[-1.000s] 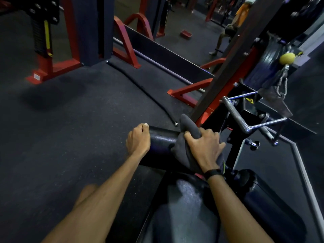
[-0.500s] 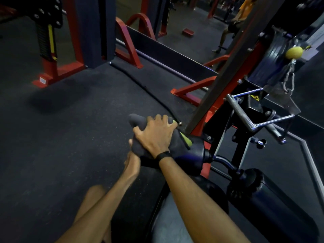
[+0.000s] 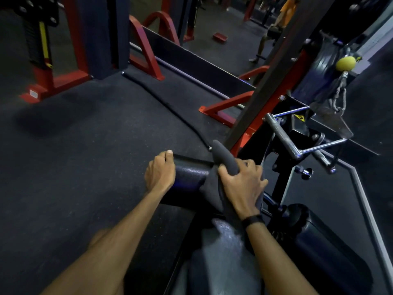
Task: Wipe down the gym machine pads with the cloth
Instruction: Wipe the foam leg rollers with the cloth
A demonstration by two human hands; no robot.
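Note:
A black roller pad [image 3: 191,176] sticks out leftward from the machine, just beyond the shiny black seat pad [image 3: 225,258]. My left hand [image 3: 159,174] grips the roller's free left end. My right hand [image 3: 242,185] presses a dark grey cloth [image 3: 223,158] around the roller's right part, near the frame; one cloth end pokes up past my fingers. A second black roller pad [image 3: 323,245] lies to the right, untouched.
A chrome handle bar [image 3: 282,136] and the red-and-black frame post [image 3: 265,107] stand right behind the roller. A yellow ball with a chain [image 3: 345,63] hangs at right. Dark rubber floor [image 3: 85,145] spreads left, with red machine bases and a person far back.
Half a second ago my right hand had the cloth over the roller's left end, above my left hand. It has slid the cloth back right toward the frame, baring the left hand's grip.

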